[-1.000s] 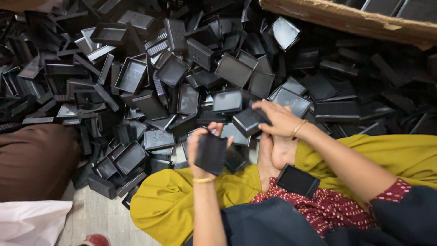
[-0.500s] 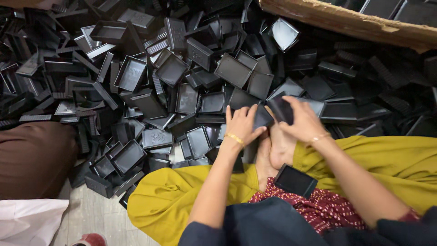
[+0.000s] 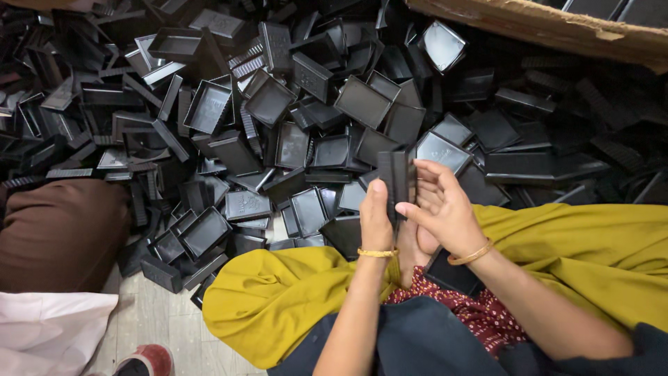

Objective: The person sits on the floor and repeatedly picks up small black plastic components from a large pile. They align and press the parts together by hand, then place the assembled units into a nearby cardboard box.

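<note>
Hands now meet at centre frame over the lap. Half a second back both were stretched forward into the heap of black trays (image 3: pixel 292 125); now they are drawn back toward the body with stock between them.

Left hand (image 3: pixel 376 217): clenched around the lower end of a small stack of black trays (image 3: pixel 398 177), thumb up along its near side. The stack stands on edge, roughly upright, narrow side toward the camera.

Right hand (image 3: pixel 445 209): fingers curled against the right face of the same stack, palm half open, pressing it toward the left hand. Both hands grasp the stack; neither is released.

Count of trays in the stack: probably two or three nested together, but the edges merge in the dark plastic and I cannot separate them.

Reading: the reach has ended and a pick is made. The pieces look as if they are being squared up and nested, so the work appears to stand at the aligning stage, not at the gathering stage.

Surroundings: one more black tray (image 3: pixel 452 273) lies flat on the lap, just below the right wrist, against the red patterned cloth (image 3: pixel 480 313). Yellow garment (image 3: pixel 278 299) spreads across both knees. Cardboard box edge (image 3: pixel 543 26) at top right, brown cushion (image 3: pixel 62 233) at left, white bag (image 3: pixel 49 331) and a red shoe (image 3: pixel 142 361) on the floor (image 3: pixel 149 317).
</note>
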